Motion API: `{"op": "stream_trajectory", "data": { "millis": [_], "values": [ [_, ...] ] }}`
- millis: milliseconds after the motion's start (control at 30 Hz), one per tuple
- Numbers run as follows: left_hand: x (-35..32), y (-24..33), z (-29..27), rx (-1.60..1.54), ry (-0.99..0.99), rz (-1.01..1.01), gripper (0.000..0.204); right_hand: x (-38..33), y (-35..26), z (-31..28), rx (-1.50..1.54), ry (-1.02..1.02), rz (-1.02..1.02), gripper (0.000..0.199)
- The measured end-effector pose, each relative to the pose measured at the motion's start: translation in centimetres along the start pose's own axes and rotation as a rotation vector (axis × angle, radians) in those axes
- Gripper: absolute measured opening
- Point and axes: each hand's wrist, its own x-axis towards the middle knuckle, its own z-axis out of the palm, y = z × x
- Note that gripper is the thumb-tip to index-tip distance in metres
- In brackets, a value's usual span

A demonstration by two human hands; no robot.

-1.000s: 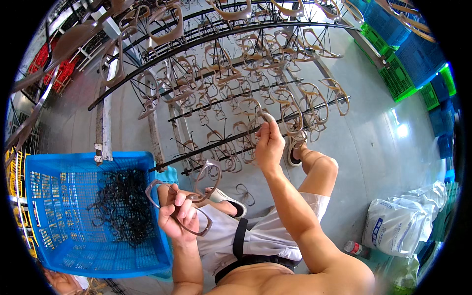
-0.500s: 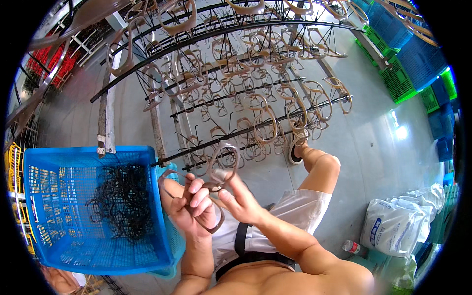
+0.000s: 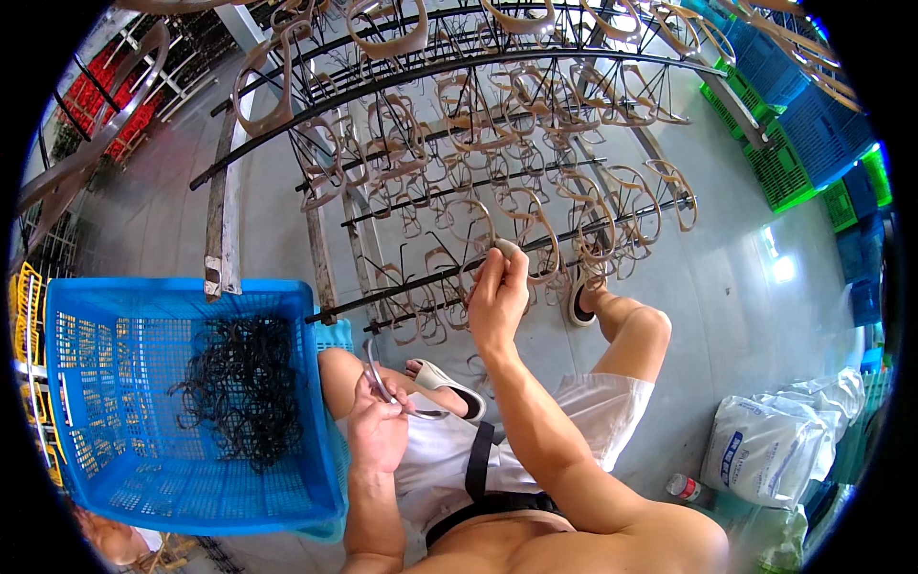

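Note:
My left hand (image 3: 376, 435), low in front of my lap, is closed around a greyish-brown eyeglass frame (image 3: 374, 375); its lower part is partly hidden by my fingers. My right hand (image 3: 499, 301) reaches up to the rack, its fingertips pinched on a brown eyeglass frame (image 3: 467, 203) beside a black rod (image 3: 435, 277). Many similar brown frames (image 3: 537, 225) hang in rows from the rack's black rods.
To my left stands a blue plastic basket (image 3: 320, 402) holding a tangle of thin black pieces (image 3: 251, 387). White bags (image 3: 765, 450) and a bottle with a red label (image 3: 684, 486) lie at the right. Green crates (image 3: 779, 167) and blue crates (image 3: 818, 120) are stacked at the far right.
My hands were together over my lap, handling eyeglass frames. My right hand has moved up and away to the rack; my left stays low with a frame. The view has shifted slightly.

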Motion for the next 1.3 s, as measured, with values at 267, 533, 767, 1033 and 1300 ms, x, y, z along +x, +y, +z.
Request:
{"op": "stream_trajectory", "data": {
  "millis": [267,533,767,1033,1300],
  "values": [
    [0.5,1.0,-1.0,-0.021,0.047,-0.006,0.035,0.5,-0.8,1.1,0.093,-0.016,0.17,0.017],
    [0.9,1.5,-2.7,0.14,0.021,-0.006,0.029,-1.1,-0.2,2.0,-0.05,-0.012,0.038,0.021],
    [-0.1,2.4,-2.2,0.21,0.058,0.081,0.03,-1.6,0.5,2.7,-0.041,0.132,-0.028,0.022],
    [-0.4,2.0,-2.7,0.29,0.028,0.079,0.028,-1.6,-0.5,2.5,0.094,-0.013,0.123,0.024],
    [1.6,1.4,-3.2,0.405,0.066,0.368,0.03,-1.4,0.8,2.2,-0.285,-0.122,-0.237,0.027]
  ]
}}
